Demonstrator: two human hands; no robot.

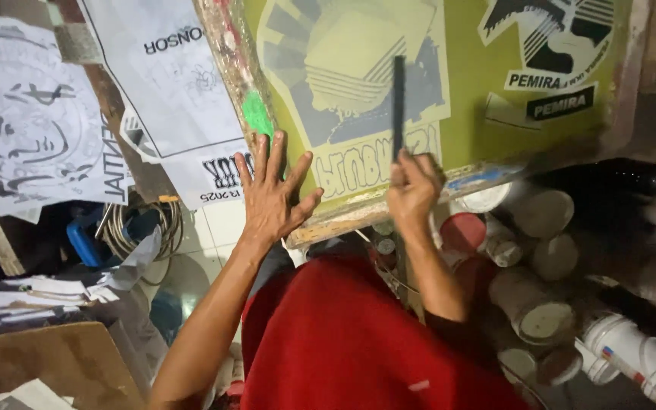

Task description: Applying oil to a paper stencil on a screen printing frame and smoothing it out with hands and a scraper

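White paper sheets with black printed artwork [32, 121] lie overlapping at upper left. Coiled pale cord [142, 228] sits beside a blue plastic object [85, 241], flat brown cardboard [47, 363] below them. At right, round paint-smeared plastic tubs [529, 262] cluster together, near white cylindrical bottles [635, 353].

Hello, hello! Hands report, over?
Left hand flat on screen frame. Right hand grips thin dark strip upright against yellow-green mesh. Nothing blocking.
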